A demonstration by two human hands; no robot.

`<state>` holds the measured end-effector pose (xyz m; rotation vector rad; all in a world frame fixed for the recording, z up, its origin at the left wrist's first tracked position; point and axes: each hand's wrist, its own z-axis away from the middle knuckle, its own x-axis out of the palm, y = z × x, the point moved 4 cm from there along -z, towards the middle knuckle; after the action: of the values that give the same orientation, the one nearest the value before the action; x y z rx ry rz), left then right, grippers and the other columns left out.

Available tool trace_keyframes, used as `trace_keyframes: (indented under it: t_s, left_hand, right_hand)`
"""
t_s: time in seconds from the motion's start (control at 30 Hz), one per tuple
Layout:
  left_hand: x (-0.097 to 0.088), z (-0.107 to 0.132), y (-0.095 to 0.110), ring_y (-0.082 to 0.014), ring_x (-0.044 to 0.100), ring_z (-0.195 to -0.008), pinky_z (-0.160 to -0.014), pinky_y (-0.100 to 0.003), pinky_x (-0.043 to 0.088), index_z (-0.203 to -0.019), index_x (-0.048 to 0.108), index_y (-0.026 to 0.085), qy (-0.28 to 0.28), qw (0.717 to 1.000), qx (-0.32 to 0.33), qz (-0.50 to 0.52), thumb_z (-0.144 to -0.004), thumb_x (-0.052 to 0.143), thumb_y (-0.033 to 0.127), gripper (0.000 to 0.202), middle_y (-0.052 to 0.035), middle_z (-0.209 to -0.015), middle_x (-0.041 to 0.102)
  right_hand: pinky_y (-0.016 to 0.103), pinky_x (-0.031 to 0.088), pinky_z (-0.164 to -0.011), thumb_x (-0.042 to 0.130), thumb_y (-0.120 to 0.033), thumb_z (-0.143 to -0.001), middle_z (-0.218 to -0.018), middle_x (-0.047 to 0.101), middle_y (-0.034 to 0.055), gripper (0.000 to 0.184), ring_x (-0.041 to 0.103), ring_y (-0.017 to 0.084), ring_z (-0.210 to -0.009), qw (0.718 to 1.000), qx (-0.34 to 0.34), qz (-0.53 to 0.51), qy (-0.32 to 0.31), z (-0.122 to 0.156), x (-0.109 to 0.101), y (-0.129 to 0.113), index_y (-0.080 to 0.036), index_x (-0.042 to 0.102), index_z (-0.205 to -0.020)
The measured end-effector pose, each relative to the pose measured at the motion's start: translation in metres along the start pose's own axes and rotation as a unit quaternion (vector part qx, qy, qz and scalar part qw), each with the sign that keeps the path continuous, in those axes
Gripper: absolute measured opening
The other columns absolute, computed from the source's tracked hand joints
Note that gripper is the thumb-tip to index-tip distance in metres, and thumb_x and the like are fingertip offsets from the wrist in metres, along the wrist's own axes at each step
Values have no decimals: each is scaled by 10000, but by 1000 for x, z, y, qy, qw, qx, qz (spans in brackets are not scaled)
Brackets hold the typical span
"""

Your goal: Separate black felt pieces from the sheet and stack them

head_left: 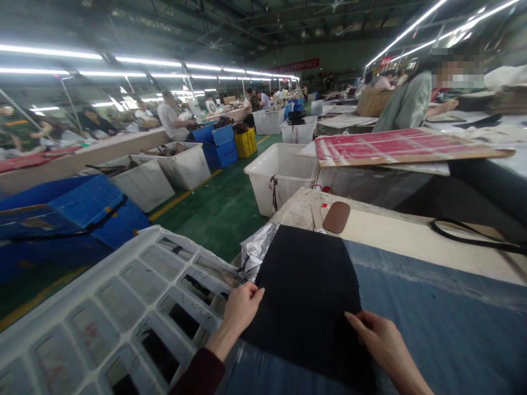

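Note:
A black sheet of fabric (307, 296) lies flat on the blue-covered worktable (453, 323) in front of me. My left hand (241, 307) grips the sheet's left edge with curled fingers, close to a crumpled silver plastic bag (257, 249). My right hand (376, 337) rests on the sheet's lower right part, fingers stretched out flat on the cloth. A brown oval leather piece (336, 217) lies beyond the sheet on a pale board (403, 233).
A white lattice crate (102, 307) stands at my lower left. White tubs (280, 175), blue bins (74, 211) and a yellow crate (246, 142) line the green floor aisle. A black cord (469, 238) lies at right. A red-printed board (395, 147) lies behind; people work at nearby tables.

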<state>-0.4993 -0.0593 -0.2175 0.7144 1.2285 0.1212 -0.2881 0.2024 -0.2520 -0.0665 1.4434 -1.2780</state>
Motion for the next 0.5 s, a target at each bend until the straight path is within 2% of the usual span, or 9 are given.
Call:
trace_keyframes:
  t_s: [0.27, 0.5]
  left_hand:
    - [3, -4, -4, -147, 600, -628, -553, -224, 311, -780, 655, 173, 1, 1000, -4, 10, -878, 542, 390, 263, -14, -673, 664]
    - [9, -7, -9, -171, 608, -626, -571, -229, 340, -747, 616, 189, -35, 999, 19, 27, -882, 481, 453, 326, -5, -628, 640]
  right_hand:
    - [274, 331, -503, 471, -605, -820, -509, 589, 11, 476, 540, 169, -497, 1000, 15, -9, -8, -4, 2, 5, -194, 643, -652]
    - [259, 337, -515, 498, -508, -826, -530, 586, 14, 397, 538, 161, -533, 999, 25, -29, 29, 4, -5, -9, -185, 619, -629]
